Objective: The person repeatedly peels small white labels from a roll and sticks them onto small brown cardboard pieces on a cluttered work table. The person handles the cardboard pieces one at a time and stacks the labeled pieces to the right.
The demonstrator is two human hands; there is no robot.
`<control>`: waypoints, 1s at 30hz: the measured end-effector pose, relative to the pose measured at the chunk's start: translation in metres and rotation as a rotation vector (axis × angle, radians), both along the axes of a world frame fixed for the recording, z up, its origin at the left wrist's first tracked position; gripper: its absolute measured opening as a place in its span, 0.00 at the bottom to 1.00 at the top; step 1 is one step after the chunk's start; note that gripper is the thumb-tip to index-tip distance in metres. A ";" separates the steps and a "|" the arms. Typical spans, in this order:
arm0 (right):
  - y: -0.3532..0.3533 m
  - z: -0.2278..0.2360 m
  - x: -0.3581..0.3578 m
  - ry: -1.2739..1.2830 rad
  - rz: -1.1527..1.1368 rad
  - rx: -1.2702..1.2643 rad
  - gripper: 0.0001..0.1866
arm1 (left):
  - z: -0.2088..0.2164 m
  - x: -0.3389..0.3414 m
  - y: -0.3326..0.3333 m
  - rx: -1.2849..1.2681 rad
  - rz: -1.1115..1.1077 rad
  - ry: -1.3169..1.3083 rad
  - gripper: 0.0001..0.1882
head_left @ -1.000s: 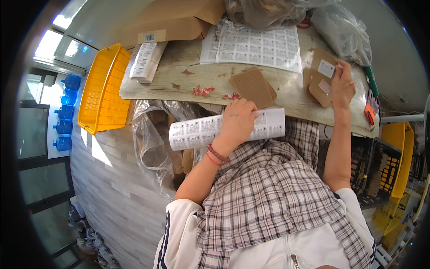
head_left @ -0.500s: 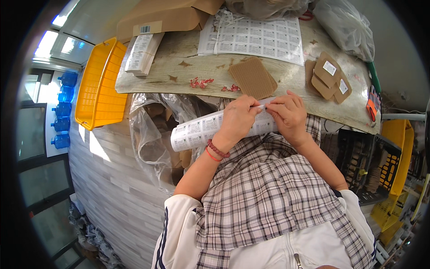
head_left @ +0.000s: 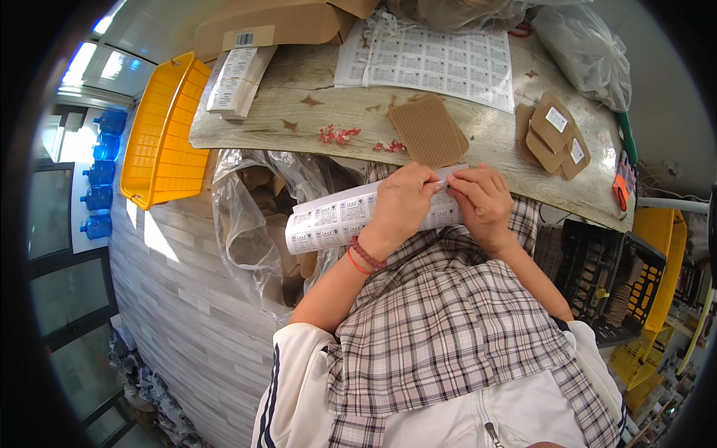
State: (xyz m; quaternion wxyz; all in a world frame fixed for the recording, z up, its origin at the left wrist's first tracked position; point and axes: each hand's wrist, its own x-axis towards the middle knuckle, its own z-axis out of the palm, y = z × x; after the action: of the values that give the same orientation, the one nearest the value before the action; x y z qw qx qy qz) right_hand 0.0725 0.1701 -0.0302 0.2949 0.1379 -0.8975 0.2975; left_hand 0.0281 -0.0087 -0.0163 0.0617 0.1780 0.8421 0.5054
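Observation:
A white sheet of printed labels (head_left: 328, 221) bends in a curve over my lap, just off the table's front edge. My left hand (head_left: 401, 205) lies across it, thumb and forefinger pinched at the sheet's upper edge. Close beside it, my right hand (head_left: 484, 201) pinches the same part of the sheet, the other fingers curled. Whether a single label is between the fingertips is too small to see. Just beyond my hands rests a small stack of brown cardboard pads (head_left: 428, 131) with rounded corners.
On the wooden table (head_left: 299, 127) are more label sheets (head_left: 433, 60), a strip bundle (head_left: 239, 82), cardboard pads with white labels (head_left: 556, 138), red scraps (head_left: 338, 135) and a plastic bag (head_left: 582, 48). A yellow basket (head_left: 164, 131) stands left; a clear bag (head_left: 243, 224) hangs below; a black crate (head_left: 605, 280) is right.
The view has shifted slightly. Both hands stay pinched close together at the sheet's upper edge, with only small finger movements.

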 end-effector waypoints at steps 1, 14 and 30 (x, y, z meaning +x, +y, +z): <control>0.000 -0.004 0.000 -0.022 -0.011 -0.043 0.12 | 0.001 0.001 0.001 -0.005 -0.004 0.019 0.06; 0.001 -0.009 0.006 -0.097 -0.021 -0.191 0.10 | 0.002 0.007 0.002 -0.044 -0.013 -0.004 0.06; 0.003 -0.005 0.009 -0.003 0.057 -0.099 0.07 | 0.001 0.000 -0.005 -0.074 -0.045 -0.129 0.10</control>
State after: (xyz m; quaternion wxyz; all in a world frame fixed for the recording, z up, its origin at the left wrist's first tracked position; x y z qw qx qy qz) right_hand 0.0810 0.1731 -0.0354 0.2915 0.1482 -0.8778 0.3499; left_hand 0.0280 -0.0135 -0.0151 0.1337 0.1616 0.8504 0.4826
